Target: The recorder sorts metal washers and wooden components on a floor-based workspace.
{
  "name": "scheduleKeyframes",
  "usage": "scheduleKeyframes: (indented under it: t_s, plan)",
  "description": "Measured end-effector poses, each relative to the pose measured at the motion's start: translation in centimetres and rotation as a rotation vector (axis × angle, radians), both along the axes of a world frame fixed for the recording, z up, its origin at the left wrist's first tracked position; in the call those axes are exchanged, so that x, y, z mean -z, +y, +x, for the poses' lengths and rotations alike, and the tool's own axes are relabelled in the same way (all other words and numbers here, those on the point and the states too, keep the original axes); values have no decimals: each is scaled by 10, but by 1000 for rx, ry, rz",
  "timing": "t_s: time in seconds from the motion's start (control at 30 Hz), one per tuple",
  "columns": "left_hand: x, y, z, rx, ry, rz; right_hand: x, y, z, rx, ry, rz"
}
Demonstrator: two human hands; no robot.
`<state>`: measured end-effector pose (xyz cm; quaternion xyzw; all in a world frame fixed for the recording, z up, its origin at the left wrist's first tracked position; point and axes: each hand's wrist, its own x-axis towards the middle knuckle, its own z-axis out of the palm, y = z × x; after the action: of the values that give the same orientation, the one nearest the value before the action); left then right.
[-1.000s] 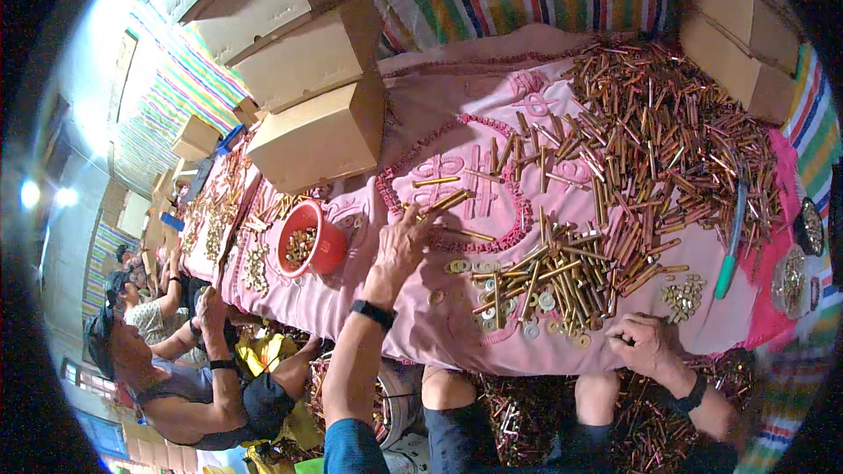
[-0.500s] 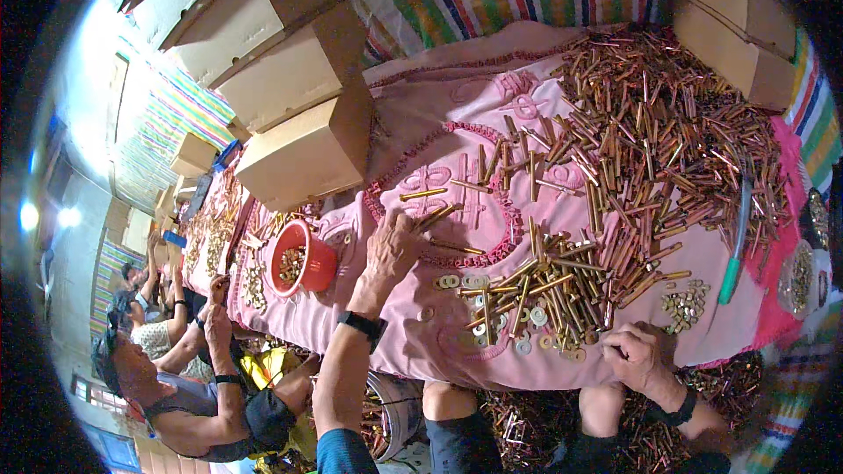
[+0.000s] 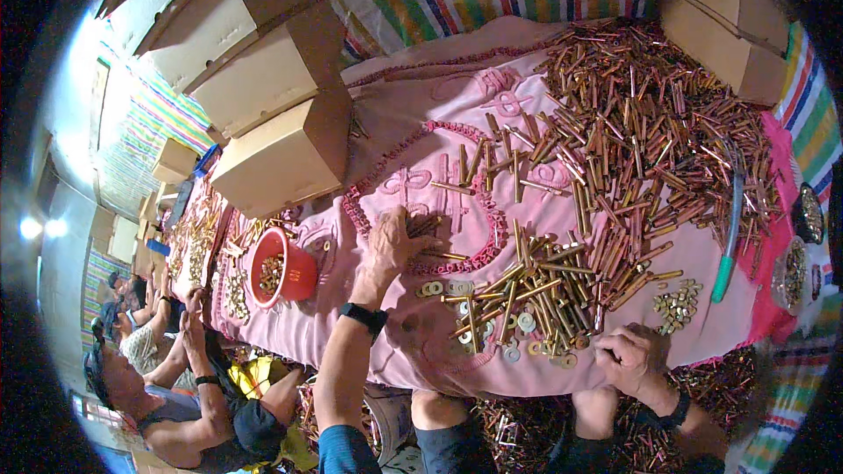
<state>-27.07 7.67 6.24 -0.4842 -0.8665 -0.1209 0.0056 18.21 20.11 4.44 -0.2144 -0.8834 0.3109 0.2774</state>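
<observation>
My left hand (image 3: 391,253) is over the pink cloth (image 3: 386,177), its fingers closed around several long brass-coloured bolts (image 3: 423,226); another bolt lies just beside its fingertips. Curled at the near edge of the cloth, my right hand (image 3: 628,358) has its fingertips tucked under, and whatever it holds is hidden. Between the hands is a small heap of brass-coloured bolts (image 3: 546,294), with flat washers (image 3: 512,354) around its near side. Small brass-coloured nuts (image 3: 678,305) form a cluster just beyond my right hand.
A large pile of bolts (image 3: 667,132) covers the far right. A green-handled tool (image 3: 724,276) lies beside it. Left stand a red bucket (image 3: 297,276) of small parts and stacked cardboard boxes (image 3: 277,158). Other people (image 3: 189,399) work at far left; more metal pieces lie below the table.
My left hand has closed over the bolts by its fingers, and a bolt that lay apart beyond it no longer shows there. My right hand stays curled at the edge. The whole view has shifted slightly.
</observation>
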Motion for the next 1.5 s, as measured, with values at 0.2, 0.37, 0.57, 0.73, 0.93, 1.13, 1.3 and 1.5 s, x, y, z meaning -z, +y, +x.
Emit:
scheduleKeyframes:
  t_s: [0.2, 0.37, 0.57, 0.73, 0.93, 1.13, 1.3, 1.5]
  plan:
    - [2, -1, 26, 158, -451, -65, -8, 1, -2, 13, -29, 74]
    - [-1, -7, 59, 160, -628, -321, -10, 3, 3, 32, -57, 87]
    - [-9, -1, 89, 126, -538, -192, -3, 6, 8, 13, -64, 18]
    - [1, 21, 48, 30, -568, 160, 11, 9, 13, -42, -92, 11]
    - [0, 86, -10, -162, -4, 179, 0, 9, 9, -14, -50, -53]
    - [13, 139, -11, -209, -100, 142, 16, 18, 21, -115, -61, -58]
    - [18, 185, 4, -287, 75, 60, 8, 21, 21, -122, -68, -138]
    - [21, 225, 20, -161, 52, 17, 16, 32, 29, -214, -164, -124]
